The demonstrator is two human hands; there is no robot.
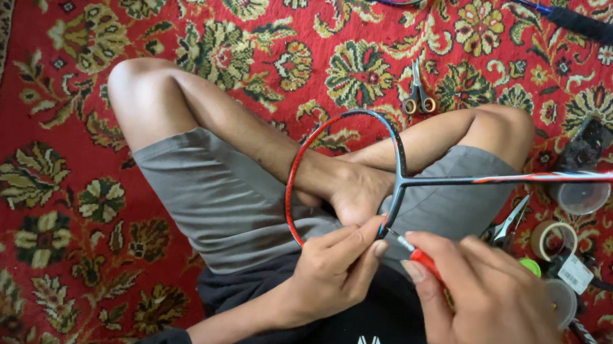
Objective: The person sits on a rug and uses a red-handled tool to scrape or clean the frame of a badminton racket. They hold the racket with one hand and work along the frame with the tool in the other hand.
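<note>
Left hand pinches the unstrung racket frame at its near rim; right hand grips a red-handled awl, tip at the frame. Best kept steady, straight.

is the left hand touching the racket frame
Touching. The head view shows the left hand with its fingertips pressed against the lower edge of the unstrung racket frame, beside the tip of the red-handled tool.
</note>
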